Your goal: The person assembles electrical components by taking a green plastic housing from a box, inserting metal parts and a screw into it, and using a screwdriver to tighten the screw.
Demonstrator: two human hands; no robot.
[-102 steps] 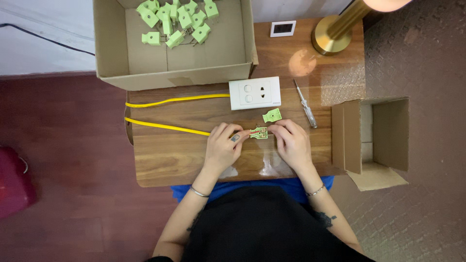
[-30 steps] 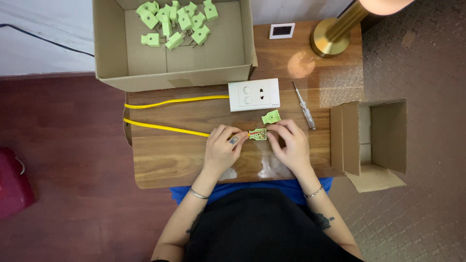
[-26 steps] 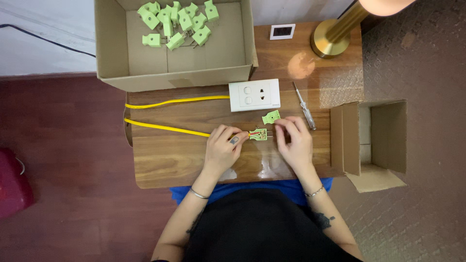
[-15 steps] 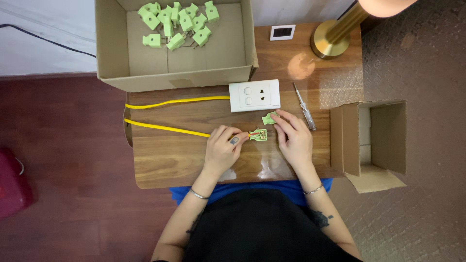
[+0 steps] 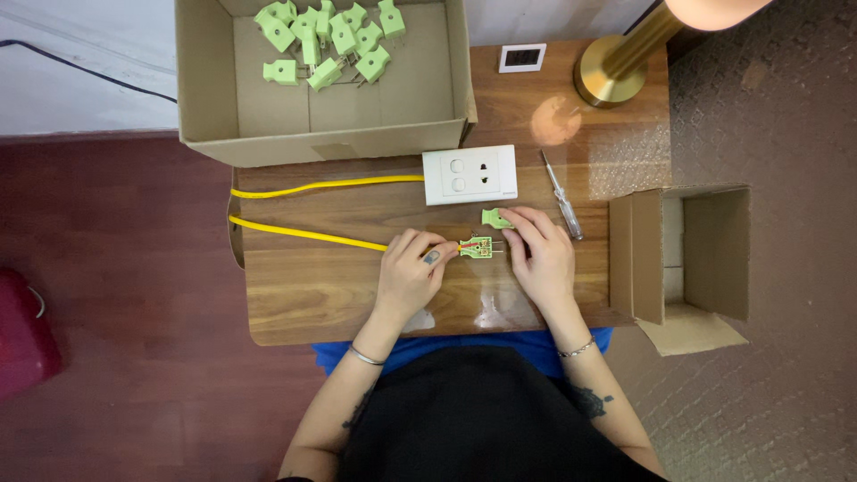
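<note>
Head view: left hand (image 5: pixel 412 272) pinches yellow cable (image 5: pixel 303 234) end beside open green plug half (image 5: pixel 477 247), mid-table. Right hand (image 5: pixel 541 254) fingertips rest on green plug cover (image 5: pixel 495 217), grasp unclear. White socket plate (image 5: pixel 470 175) just beyond. Screwdriver (image 5: pixel 562 194) right of it. Cardboard box (image 5: pixel 326 134) with green plugs at far left.

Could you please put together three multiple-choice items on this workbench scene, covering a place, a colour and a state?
1. Where does the screwdriver lie?
A. inside the large box
B. right of the white socket plate
C. on the floor

2. What colour is the cable?
A. yellow
B. black
C. blue

3. How is the green plug half at the cable's end?
A. closed
B. open, its inside showing
C. plugged into the socket

Answers: 1 B, it lies on the table beside the plate. 2 A, it is yellow throughout. 3 B, the left hand steadies it while the right hand touches the loose cover.
</note>
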